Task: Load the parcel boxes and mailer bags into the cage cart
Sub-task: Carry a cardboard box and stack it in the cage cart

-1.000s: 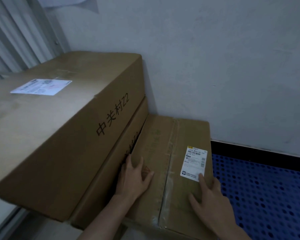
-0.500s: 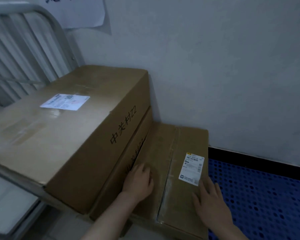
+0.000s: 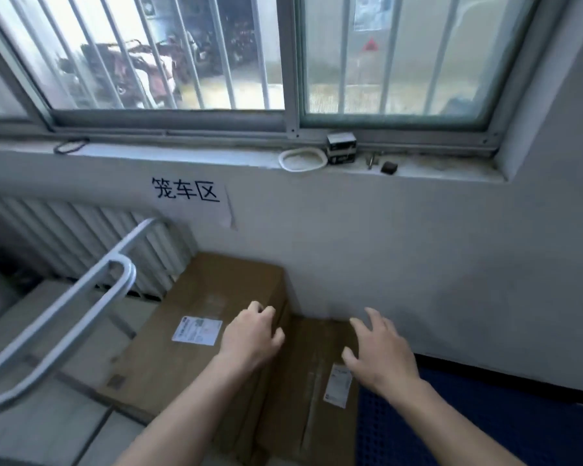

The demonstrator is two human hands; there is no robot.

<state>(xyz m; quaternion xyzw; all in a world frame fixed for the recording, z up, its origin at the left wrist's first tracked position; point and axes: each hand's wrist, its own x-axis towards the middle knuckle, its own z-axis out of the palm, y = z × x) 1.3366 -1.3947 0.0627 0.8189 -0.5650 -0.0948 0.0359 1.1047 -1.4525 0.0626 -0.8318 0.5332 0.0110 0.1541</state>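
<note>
Lifting clear of the low parcel box, the left hand hung loosely curled and the right hand spread, both empty. The box lay against the taller box by the wall, seemingly placed.

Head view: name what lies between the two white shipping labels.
The left hand, over the right edge of the tall brown cardboard box, seen in the head view.
</note>
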